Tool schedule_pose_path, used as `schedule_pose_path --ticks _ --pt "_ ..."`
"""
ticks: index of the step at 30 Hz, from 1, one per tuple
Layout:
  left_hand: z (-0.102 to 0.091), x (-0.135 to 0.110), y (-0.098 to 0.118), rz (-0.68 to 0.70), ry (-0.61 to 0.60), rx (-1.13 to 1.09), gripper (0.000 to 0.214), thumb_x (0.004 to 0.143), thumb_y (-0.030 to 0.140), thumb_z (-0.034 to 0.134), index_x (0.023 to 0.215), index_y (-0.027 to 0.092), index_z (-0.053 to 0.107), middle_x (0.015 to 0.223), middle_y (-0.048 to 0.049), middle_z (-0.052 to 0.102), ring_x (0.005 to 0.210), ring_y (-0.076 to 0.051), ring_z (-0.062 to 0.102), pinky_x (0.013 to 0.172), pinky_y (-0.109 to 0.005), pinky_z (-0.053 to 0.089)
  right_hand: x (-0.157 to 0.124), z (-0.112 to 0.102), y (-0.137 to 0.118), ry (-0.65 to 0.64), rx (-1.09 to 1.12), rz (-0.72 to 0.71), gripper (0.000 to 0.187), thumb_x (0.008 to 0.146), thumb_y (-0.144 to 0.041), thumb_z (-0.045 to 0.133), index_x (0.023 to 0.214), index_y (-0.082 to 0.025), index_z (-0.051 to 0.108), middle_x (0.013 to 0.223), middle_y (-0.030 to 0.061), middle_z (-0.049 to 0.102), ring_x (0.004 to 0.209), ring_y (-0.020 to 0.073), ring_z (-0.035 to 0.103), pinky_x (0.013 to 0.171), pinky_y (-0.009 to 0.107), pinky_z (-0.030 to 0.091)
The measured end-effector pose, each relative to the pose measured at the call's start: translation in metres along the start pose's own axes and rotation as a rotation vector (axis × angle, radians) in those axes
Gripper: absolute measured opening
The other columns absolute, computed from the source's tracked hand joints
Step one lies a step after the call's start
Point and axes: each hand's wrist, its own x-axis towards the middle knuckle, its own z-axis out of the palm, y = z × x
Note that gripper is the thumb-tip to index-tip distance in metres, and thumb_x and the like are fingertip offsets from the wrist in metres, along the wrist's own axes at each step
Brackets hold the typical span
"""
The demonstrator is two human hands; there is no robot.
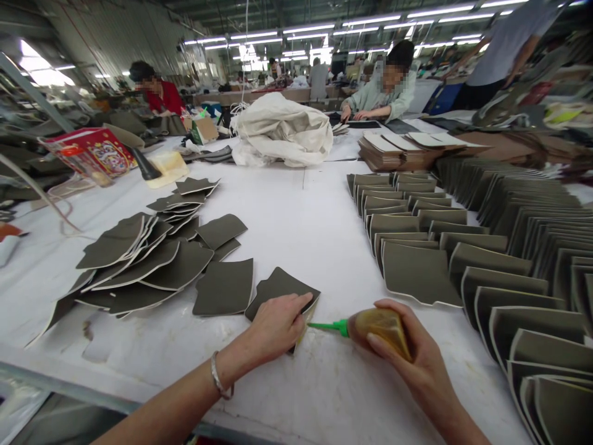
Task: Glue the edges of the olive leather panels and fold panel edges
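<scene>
Under my left hand lies a dark olive leather-like piece with a pale cut edge. My index finger stretches across it near its right corner, and the other fingers are bent, holding it against the table. My right hand is wrapped round a squeeze bottle of amber glue, tipped on its side. Its green nozzle points left, at the yellowish, wet-looking right edge of the piece. Whether the tip touches cannot be made out. A similar loose piece lies just left.
A loose pile of olive pieces covers the left side. Overlapping rows of them stand on the right, with brown stacks behind. A white sack, a brush-like tool and a co-worker are across the white table.
</scene>
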Motion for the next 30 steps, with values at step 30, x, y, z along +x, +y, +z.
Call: schedule_pose_path --ticks 30 --pt "0.0 0.005 -0.005 0.023 -0.001 -0.105 0.052 0.085 0.013 0.039 0.135 0.021 0.053 0.127 -0.0049 0.064 0.113 -0.024 0.061 0.099 -0.04 0.049 0.018 0.003 0.011 0.151 0.03 0.113 0.048 0.078 -0.055 0.067 0.115 -0.028 0.053 0.109 0.0032 0.058 0.095 0.025 0.059 0.083 0.036 0.047"
